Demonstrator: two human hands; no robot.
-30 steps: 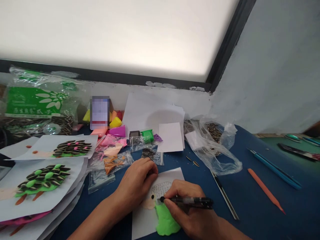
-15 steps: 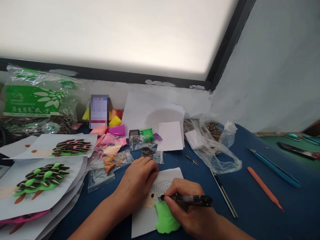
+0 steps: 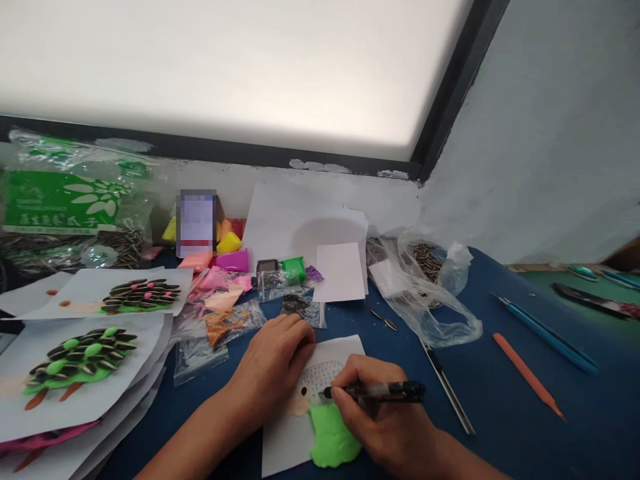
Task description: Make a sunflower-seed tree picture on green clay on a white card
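Observation:
A black pen (image 3: pixel 385 392) is pinched in my right hand (image 3: pixel 383 417), its tip touching a white sheet of paper (image 3: pixel 285 443). On that sheet is a drawn outline filled with short pen marks (image 3: pixel 323 373). Beside it lies a flattened beige clay shape with a black dot (image 3: pixel 300 400). A bright green clay piece (image 3: pixel 333 437) covers the lower part of the drawing, just below the pen tip. My left hand (image 3: pixel 277 363) rests on the left edge of the sheet with its fingers curled together; nothing shows in them.
Sheets with sunflower-seed hedgehogs (image 3: pixel 85 357) are stacked at left. Behind are bagged clay pieces (image 3: pixel 227 327), a bag of seeds (image 3: pixel 75 200) and blank paper (image 3: pixel 340 270). To the right lie a plastic bag of seeds (image 3: pixel 425 267), a metal-handled tool (image 3: pixel 450 393), an orange stick (image 3: pixel 527 377) and blue tweezers (image 3: pixel 547 333).
The pen tip has shifted slightly to the right, and a small mark shows on the paper near its former place. My left hand stays put on the sheet.

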